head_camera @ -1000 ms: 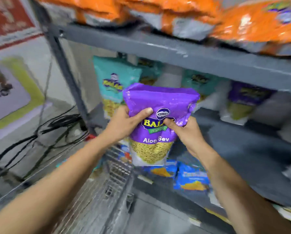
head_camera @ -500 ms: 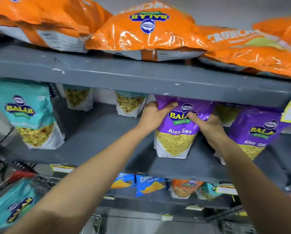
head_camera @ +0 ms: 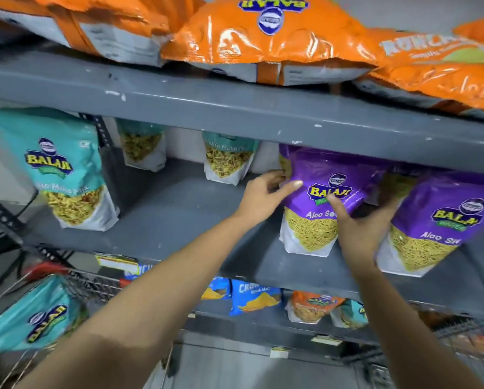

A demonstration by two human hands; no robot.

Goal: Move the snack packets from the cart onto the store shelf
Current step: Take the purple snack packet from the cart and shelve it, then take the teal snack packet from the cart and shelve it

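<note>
A purple Aloo Sev packet (head_camera: 316, 203) stands upright on the grey middle shelf (head_camera: 184, 220). My left hand (head_camera: 263, 195) grips its left edge, thumb on the front. On the packet's right side my right hand (head_camera: 359, 228) holds it, thumb across the label. A second purple Aloo Sev packet (head_camera: 437, 226) stands right beside it, touching my right hand. A teal packet (head_camera: 35, 318) lies in the wire cart (head_camera: 92, 284) at the lower left.
Teal mix packets (head_camera: 66, 175) stand at the shelf's left and back. Orange bags (head_camera: 266, 37) lie on the upper shelf, overhanging its edge. Blue and orange packets (head_camera: 252, 299) fill the lower shelf. Another wire basket (head_camera: 465, 341) is at the lower right.
Both hands carried the purple packet from above the cart up onto the middle shelf. It now stands there beside the other purple packet, still held.
</note>
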